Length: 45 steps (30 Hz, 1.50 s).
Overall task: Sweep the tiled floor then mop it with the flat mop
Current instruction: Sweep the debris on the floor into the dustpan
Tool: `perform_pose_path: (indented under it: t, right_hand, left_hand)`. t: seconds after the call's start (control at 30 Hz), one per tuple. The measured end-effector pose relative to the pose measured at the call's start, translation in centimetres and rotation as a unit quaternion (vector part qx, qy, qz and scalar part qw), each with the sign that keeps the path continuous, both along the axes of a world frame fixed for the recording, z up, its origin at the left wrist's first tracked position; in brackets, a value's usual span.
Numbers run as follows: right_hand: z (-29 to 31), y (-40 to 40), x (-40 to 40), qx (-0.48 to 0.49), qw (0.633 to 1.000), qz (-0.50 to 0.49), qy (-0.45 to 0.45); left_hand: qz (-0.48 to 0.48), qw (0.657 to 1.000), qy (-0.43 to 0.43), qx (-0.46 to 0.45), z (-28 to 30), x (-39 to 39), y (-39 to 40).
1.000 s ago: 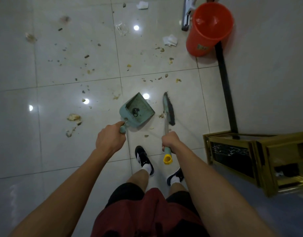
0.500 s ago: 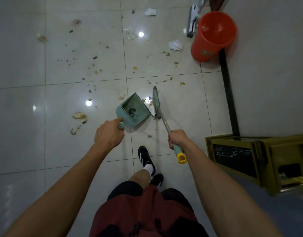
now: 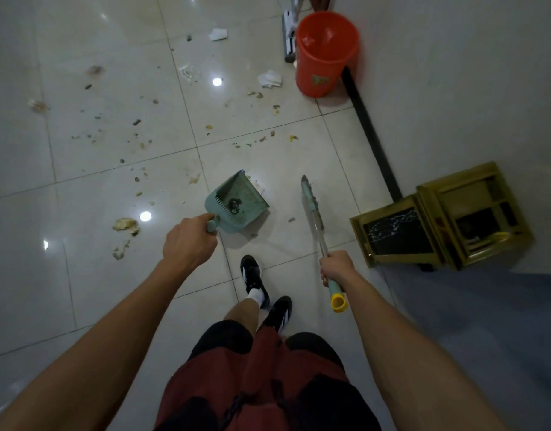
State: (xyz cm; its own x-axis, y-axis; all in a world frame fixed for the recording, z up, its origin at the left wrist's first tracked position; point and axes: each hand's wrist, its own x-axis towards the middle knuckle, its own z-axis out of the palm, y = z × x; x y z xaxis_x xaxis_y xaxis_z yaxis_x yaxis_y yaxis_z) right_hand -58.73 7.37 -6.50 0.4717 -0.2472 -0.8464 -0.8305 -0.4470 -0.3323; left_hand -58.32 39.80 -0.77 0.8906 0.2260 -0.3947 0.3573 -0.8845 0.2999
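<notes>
While both arms reached forward over red shorts, I logged the left hand (image 3: pixel 190 241) curled tight round the stub handle of the green dustpan (image 3: pixel 236 204), and the right hand (image 3: pixel 335 266) clamped on the broom (image 3: pixel 314 213) shaft just above its yellow end cap. Dustpan sat on the tiled floor (image 3: pixel 65 290) with its mouth turned away from the feet; a few dark bits already lay inside. I judged it was set there to receive whatever the brush drew in. Broom head stood apart from the pan, to its right, with one crumb (image 3: pixel 291 219) on the tile between them; likely pulled out for another stroke. Left of the pan: a crumbly clump (image 3: pixel 126 225). Beyond: scattered debris (image 3: pixel 137 122) across the farther tiles, plus crumpled tissue (image 3: pixel 269 79). Far right, an orange bucket (image 3: pixel 327 54) against the wall, and beside it what I took for the flat mop (image 3: pixel 289 38), leaning, untouched. Sweeping looked well short of done; mopping not begun. Gold-framed stand (image 3: pixel 439 219) at right crowded the broom's swing.
</notes>
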Motion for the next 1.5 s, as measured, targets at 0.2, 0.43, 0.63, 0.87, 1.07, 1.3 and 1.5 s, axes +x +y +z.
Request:
perform_pose_path:
  t: [0.2,0.43,0.63,0.87,1.07,1.3,1.5]
  right_hand:
    - [-0.5,-1.3,-3.4,-0.020,0.999,-0.033,0.028]
    - [-1.6,5.5,-2.4,0.017,0.996,-0.072,0.058]
    - [-2.3,16.0,2.4,0.076,0.984,-0.142,0.070]
    - [-3.4,27.3,8.9,0.134,0.970,-0.182,0.095]
    - [-4.2,33.7,12.6,0.143,0.971,-0.177,0.079]
    - [-4.0,36.6,14.0,0.146,0.972,-0.170,0.068]
    - [-2.8,34.4,11.4,0.156,0.973,-0.163,0.043]
  left_hand:
    - [-0.014,1.000,0.000,-0.005,-0.2,-1.7,-0.3]
    - [-0.012,1.000,0.022,-0.010,-1.1,-1.0,3.6]
    - [-0.002,0.999,0.038,-0.020,-1.8,1.5,10.6]
    - [0.008,0.997,0.066,-0.028,-2.2,4.9,20.2]
    - [-0.006,0.997,0.074,-0.019,-2.4,8.1,26.0]
    - [-0.017,0.998,0.062,-0.012,-1.6,8.6,29.0]
    - [-0.024,0.998,0.050,0.000,-0.7,7.6,27.6]
